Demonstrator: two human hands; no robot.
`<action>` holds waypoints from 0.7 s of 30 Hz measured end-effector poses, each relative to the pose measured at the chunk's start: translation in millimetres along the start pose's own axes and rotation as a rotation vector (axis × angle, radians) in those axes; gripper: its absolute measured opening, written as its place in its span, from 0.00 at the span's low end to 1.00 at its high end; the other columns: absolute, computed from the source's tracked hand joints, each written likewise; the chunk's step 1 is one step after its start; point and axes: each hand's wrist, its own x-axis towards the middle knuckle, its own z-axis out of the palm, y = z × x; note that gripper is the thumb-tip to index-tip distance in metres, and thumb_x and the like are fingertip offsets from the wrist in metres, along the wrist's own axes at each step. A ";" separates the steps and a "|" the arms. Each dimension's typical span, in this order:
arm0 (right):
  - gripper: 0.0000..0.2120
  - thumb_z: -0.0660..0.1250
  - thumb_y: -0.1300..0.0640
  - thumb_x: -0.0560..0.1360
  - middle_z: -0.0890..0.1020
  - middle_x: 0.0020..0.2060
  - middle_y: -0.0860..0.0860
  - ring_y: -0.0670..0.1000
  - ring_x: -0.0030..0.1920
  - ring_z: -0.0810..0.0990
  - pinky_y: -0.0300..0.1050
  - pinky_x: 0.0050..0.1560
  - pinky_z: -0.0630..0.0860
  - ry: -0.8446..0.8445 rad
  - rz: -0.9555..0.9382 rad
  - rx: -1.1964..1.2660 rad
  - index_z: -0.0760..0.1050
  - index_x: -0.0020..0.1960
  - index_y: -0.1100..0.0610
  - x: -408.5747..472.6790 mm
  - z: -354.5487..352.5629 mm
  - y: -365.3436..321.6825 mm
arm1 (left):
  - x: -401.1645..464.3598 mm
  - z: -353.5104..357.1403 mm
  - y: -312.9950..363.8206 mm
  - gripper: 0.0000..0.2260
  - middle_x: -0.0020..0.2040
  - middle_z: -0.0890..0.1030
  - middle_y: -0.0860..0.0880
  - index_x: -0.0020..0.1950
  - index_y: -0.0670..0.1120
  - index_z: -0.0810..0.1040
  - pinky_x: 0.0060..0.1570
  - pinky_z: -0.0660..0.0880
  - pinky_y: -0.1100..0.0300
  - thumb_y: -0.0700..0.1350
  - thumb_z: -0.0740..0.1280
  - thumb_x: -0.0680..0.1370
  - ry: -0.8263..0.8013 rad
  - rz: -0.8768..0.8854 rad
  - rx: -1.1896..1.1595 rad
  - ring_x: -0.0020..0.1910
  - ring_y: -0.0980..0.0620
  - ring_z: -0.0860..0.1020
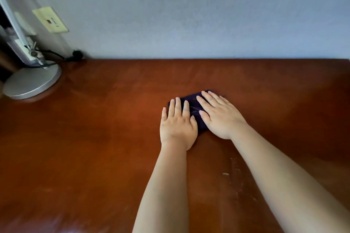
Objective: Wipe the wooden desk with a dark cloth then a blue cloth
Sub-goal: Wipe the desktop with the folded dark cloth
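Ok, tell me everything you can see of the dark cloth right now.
The dark cloth looks like soft fabric, very dark navy or near black, bunched into a small wad rather than spread flat. It lies on the wooden desk, right of centre and nearer the back wall than the person. Both hands cover most of it: the left hand lies flat on its left part, the right hand flat on its right part, fingers straight. Only the strip between the hands and its far edge show.
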 end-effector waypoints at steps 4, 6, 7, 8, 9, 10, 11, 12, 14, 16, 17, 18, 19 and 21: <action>0.25 0.41 0.47 0.83 0.43 0.78 0.47 0.46 0.77 0.40 0.46 0.76 0.41 -0.010 0.071 -0.003 0.42 0.78 0.50 -53.1 3.4 -5.0 | -40.3 7.8 15.8 0.25 0.79 0.40 0.47 0.79 0.48 0.41 0.76 0.40 0.49 0.53 0.41 0.83 -0.015 0.068 -0.004 0.78 0.49 0.38; 0.26 0.41 0.47 0.83 0.42 0.78 0.47 0.46 0.77 0.40 0.46 0.76 0.41 -0.013 0.112 -0.008 0.42 0.78 0.50 -80.4 5.1 -10.0 | -61.7 10.2 22.0 0.25 0.79 0.39 0.47 0.79 0.48 0.40 0.76 0.40 0.49 0.53 0.41 0.83 -0.027 0.102 -0.004 0.77 0.49 0.37; 0.26 0.41 0.47 0.83 0.42 0.78 0.47 0.46 0.77 0.39 0.46 0.76 0.41 -0.016 0.123 -0.012 0.41 0.79 0.50 -92.2 6.0 -12.4 | -72.2 11.8 24.7 0.25 0.79 0.39 0.47 0.79 0.48 0.40 0.76 0.40 0.49 0.53 0.41 0.83 -0.032 0.115 -0.002 0.77 0.49 0.37; 0.26 0.41 0.47 0.83 0.42 0.78 0.48 0.46 0.77 0.39 0.46 0.76 0.41 -0.016 0.130 -0.016 0.41 0.79 0.50 -101.9 6.9 -14.4 | -81.3 13.2 27.1 0.25 0.79 0.38 0.47 0.79 0.48 0.40 0.76 0.40 0.48 0.53 0.41 0.83 -0.033 0.124 0.001 0.77 0.49 0.37; 0.26 0.40 0.47 0.83 0.42 0.78 0.48 0.46 0.77 0.39 0.45 0.76 0.41 -0.015 0.135 -0.019 0.41 0.78 0.51 -109.8 7.7 -15.7 | -89.1 14.2 29.3 0.25 0.79 0.38 0.46 0.79 0.48 0.40 0.76 0.39 0.48 0.53 0.41 0.83 -0.032 0.130 0.004 0.77 0.48 0.37; 0.26 0.40 0.47 0.83 0.42 0.78 0.48 0.46 0.77 0.39 0.45 0.76 0.40 -0.016 0.141 -0.019 0.41 0.78 0.51 -115.9 8.1 -16.7 | -95.1 14.7 31.0 0.25 0.79 0.38 0.46 0.79 0.47 0.40 0.76 0.39 0.48 0.53 0.41 0.83 -0.032 0.135 0.010 0.77 0.48 0.36; 0.26 0.41 0.47 0.83 0.41 0.78 0.48 0.46 0.77 0.39 0.45 0.76 0.40 -0.018 0.145 -0.016 0.41 0.78 0.51 -119.9 8.2 -17.0 | -98.7 14.5 32.2 0.25 0.79 0.38 0.46 0.79 0.47 0.40 0.76 0.39 0.48 0.53 0.41 0.83 -0.034 0.140 0.019 0.77 0.48 0.36; 0.26 0.41 0.47 0.83 0.41 0.78 0.48 0.46 0.76 0.38 0.45 0.75 0.40 -0.018 0.144 -0.014 0.41 0.78 0.51 -122.0 8.3 -16.7 | -100.4 14.4 32.5 0.25 0.79 0.38 0.46 0.79 0.47 0.39 0.76 0.38 0.47 0.53 0.41 0.83 -0.036 0.145 0.032 0.77 0.48 0.36; 0.26 0.41 0.47 0.83 0.41 0.78 0.48 0.46 0.76 0.38 0.44 0.75 0.39 -0.015 0.125 -0.014 0.40 0.78 0.50 -120.1 8.9 -13.6 | -98.8 13.3 32.9 0.26 0.79 0.38 0.45 0.79 0.47 0.39 0.75 0.38 0.47 0.53 0.41 0.83 -0.038 0.155 0.067 0.77 0.47 0.36; 0.26 0.41 0.47 0.83 0.41 0.78 0.47 0.46 0.76 0.38 0.44 0.75 0.39 -0.019 0.105 -0.011 0.40 0.78 0.50 -111.4 8.4 -6.9 | -90.5 11.5 34.9 0.26 0.79 0.38 0.45 0.79 0.47 0.39 0.75 0.38 0.46 0.53 0.41 0.83 -0.042 0.161 0.093 0.77 0.47 0.37; 0.26 0.41 0.47 0.83 0.41 0.78 0.47 0.46 0.76 0.38 0.44 0.75 0.39 -0.021 0.101 -0.009 0.40 0.78 0.50 -105.0 7.6 -2.4 | -84.2 10.2 36.8 0.25 0.79 0.38 0.45 0.79 0.47 0.39 0.75 0.38 0.45 0.53 0.40 0.83 -0.046 0.162 0.101 0.77 0.47 0.37; 0.25 0.42 0.47 0.83 0.41 0.78 0.47 0.46 0.76 0.38 0.43 0.75 0.39 -0.020 0.101 -0.009 0.41 0.78 0.50 -97.5 6.5 2.8 | -76.0 8.9 39.3 0.25 0.79 0.38 0.45 0.79 0.47 0.39 0.75 0.38 0.45 0.53 0.40 0.83 -0.048 0.159 0.108 0.77 0.47 0.37; 0.25 0.42 0.47 0.83 0.42 0.78 0.47 0.46 0.76 0.38 0.43 0.75 0.39 -0.014 0.100 -0.008 0.41 0.78 0.50 -89.1 5.1 8.8 | -66.7 7.6 42.2 0.25 0.79 0.38 0.46 0.79 0.47 0.39 0.75 0.38 0.44 0.53 0.40 0.83 -0.047 0.156 0.112 0.77 0.47 0.37; 0.25 0.42 0.47 0.83 0.42 0.78 0.48 0.46 0.77 0.39 0.43 0.75 0.39 -0.009 0.096 -0.006 0.41 0.78 0.50 -70.4 1.9 22.9 | -44.5 4.5 48.6 0.25 0.79 0.38 0.46 0.79 0.48 0.39 0.75 0.38 0.44 0.53 0.40 0.83 -0.047 0.148 0.114 0.77 0.48 0.37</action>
